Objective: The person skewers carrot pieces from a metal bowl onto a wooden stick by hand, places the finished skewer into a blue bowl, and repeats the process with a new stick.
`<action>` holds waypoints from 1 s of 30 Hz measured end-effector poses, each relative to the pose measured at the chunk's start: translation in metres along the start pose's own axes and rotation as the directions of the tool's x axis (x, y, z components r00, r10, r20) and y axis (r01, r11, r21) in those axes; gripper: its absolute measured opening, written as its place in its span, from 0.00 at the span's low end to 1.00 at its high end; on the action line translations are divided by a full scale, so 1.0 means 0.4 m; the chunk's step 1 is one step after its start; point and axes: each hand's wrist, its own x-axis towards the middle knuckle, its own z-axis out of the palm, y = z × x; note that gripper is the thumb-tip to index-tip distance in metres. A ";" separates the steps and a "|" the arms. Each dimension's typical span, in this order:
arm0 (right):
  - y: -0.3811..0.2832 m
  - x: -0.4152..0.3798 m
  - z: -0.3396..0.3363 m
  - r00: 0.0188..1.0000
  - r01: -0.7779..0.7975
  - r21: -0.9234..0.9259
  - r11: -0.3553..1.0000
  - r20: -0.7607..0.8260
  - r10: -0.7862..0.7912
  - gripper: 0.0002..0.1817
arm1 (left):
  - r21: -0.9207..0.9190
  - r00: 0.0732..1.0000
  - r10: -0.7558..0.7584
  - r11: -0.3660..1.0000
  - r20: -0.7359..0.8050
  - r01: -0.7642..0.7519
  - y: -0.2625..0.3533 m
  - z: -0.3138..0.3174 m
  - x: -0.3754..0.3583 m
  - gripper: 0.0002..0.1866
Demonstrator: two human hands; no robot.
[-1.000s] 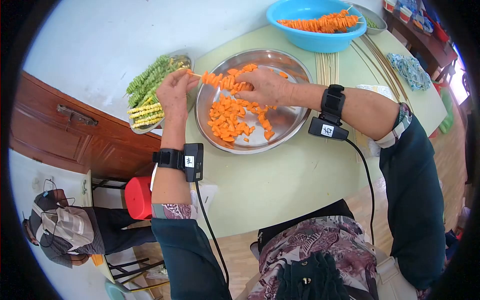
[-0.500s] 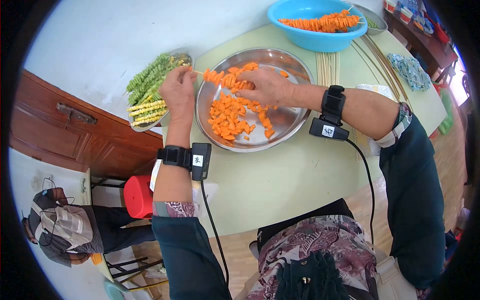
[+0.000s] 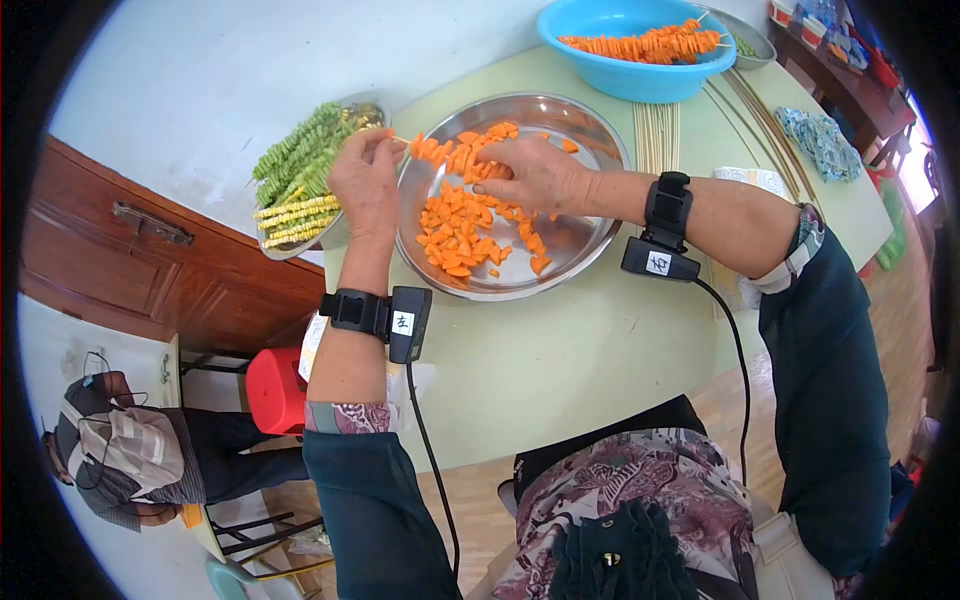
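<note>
Where the wearer's own body shows, nearest the camera, there are a maroon-patterned top (image 3: 630,460), dark teal sleeves (image 3: 375,510) and a black box (image 3: 408,325) strapped at each wrist (both carry a small white label). Beyond lies a pale green table (image 3: 560,370) with a wide, round steel tray (image 3: 575,245), strewn with loose carrot pieces (image 3: 455,230). Over the tray's left half, a thin skewer (image 3: 401,139) runs through a row of carrot slices (image 3: 435,152). The left hand (image 3: 362,185) pinches the skewer's left end between thumb and fingers. The right hand (image 3: 545,175) is curled around the carrot slices at the other end, orange showing between finger and thumb; how tightly it presses, I cannot tell. Left of the tray, a platter (image 3: 290,253) holds skewers of green slices (image 3: 300,150) and yellow slices (image 3: 295,217). Past the right hand, bare bamboo skewers (image 3: 655,140) lie side by side. Farther back, a light blue plastic basin (image 3: 640,85) contains densely threaded carrot skewers (image 3: 640,45). Off left, another person (image 3: 130,450) stands near a red plastic stool (image 3: 275,392).
</note>
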 end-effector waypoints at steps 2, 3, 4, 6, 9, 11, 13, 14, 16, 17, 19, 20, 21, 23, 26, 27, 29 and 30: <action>-0.012 0.001 -0.011 0.992 -0.095 0.012 0.995 0.087 0.093 0.18 | -0.015 1.000 -0.020 1.000 0.000 0.020 0.002 0.001 -0.001 0.06; -0.012 0.001 -0.010 0.992 -0.095 0.012 0.995 0.087 0.094 0.18 | -0.030 0.999 -0.039 0.999 0.000 0.039 0.004 0.001 -0.002 0.06; -0.010 0.000 -0.008 0.992 -0.098 0.003 0.995 0.086 0.098 0.18 | -0.031 0.999 -0.040 0.999 0.000 0.040 0.006 0.001 -0.003 0.06; -0.001 0.000 -0.002 0.991 -0.102 -0.006 0.995 0.083 0.102 0.18 | 0.003 0.991 -0.133 0.991 0.015 0.133 0.009 0.000 -0.003 0.07; 0.011 -0.003 0.006 0.999 -0.036 -0.037 0.999 0.028 0.037 0.19 | -0.015 0.991 -0.130 0.991 0.029 0.131 0.004 0.003 -0.002 0.07; 0.005 -0.006 0.005 0.999 -0.033 -0.024 0.999 -0.005 0.033 0.18 | -0.018 0.990 -0.137 0.990 0.038 0.138 0.006 0.003 -0.005 0.08; 0.013 -0.006 0.011 1.000 -0.012 -0.029 1.000 -0.027 0.012 0.18 | -0.021 0.988 -0.144 0.989 0.048 0.145 0.004 0.004 -0.006 0.08; 0.016 -0.006 0.014 0.999 0.009 -0.032 0.999 -0.047 -0.011 0.18 | -0.018 0.988 -0.143 0.989 0.062 0.144 0.002 0.004 -0.006 0.08; 0.019 -0.003 0.015 1.000 -0.009 -0.039 0.999 -0.028 0.008 0.18 | -0.017 0.987 -0.141 0.990 0.075 0.142 0.005 0.004 -0.006 0.08; 0.021 -0.001 0.014 1.000 -0.026 -0.045 0.999 -0.008 0.025 0.18 | -0.003 0.985 -0.153 0.988 0.078 0.153 0.007 0.004 -0.007 0.08; 0.016 -0.001 0.010 0.999 -0.043 -0.021 0.999 0.005 0.044 0.18 | 0.004 0.984 -0.160 0.987 0.081 0.160 0.010 0.004 -0.009 0.08; 0.014 -0.001 0.007 0.998 -0.063 0.004 0.998 0.019 0.063 0.18 | 0.019 0.983 -0.162 0.987 0.087 0.161 0.009 0.002 -0.009 0.08; 0.017 -0.002 0.007 0.998 -0.064 -0.004 0.998 0.018 0.064 0.18 | 0.033 0.982 -0.165 0.986 0.094 0.162 0.005 0.002 -0.006 0.08; 0.024 -0.005 0.015 0.999 0.014 0.046 0.999 -0.051 -0.012 0.17 | 0.020 0.980 -0.166 0.986 0.112 0.165 -0.003 0.000 -0.001 0.09; 0.028 0.009 0.009 1.000 -0.010 0.049 0.999 -0.028 0.012 0.17 | 0.013 0.978 -0.142 0.990 0.150 0.142 -0.013 -0.006 0.006 0.12; 0.024 0.014 0.004 1.000 -0.016 0.052 0.998 -0.021 0.017 0.17 | 0.010 0.979 -0.106 0.994 0.173 0.106 -0.007 -0.005 0.005 0.15; 0.020 0.025 -0.012 0.984 -0.160 0.229 0.960 -0.039 0.173 0.18 | 0.009 0.973 -0.143 0.990 0.180 0.144 0.005 -0.002 -0.004 0.18; 0.019 0.032 -0.026 0.981 -0.172 0.221 0.960 -0.047 0.187 0.21 | 0.077 0.967 -0.140 0.989 0.212 0.126 0.000 -0.001 -0.005 0.19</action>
